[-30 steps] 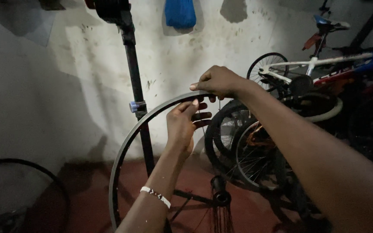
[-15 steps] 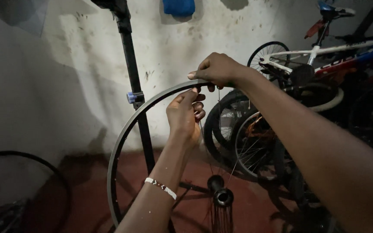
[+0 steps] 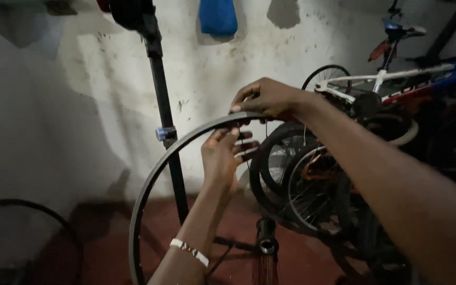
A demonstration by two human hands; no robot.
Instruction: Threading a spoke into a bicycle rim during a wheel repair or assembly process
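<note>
Head view: right hand [image 3: 268, 98] pinches the rim [image 3: 186, 143] top, left hand [image 3: 222, 158] fingers a spoke (barely visible); I'd brace the rim steady.

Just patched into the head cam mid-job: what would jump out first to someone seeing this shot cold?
The big grey wheel rim arcing up the middle, with its hub low at centre. The right hand grips the top of the rim from above, while the left hand, a white bracelet at its wrist, reaches up to the rim's inner side just below. Behind stand a black repair-stand pole against the white wall and parked bicycles on the right.
</note>
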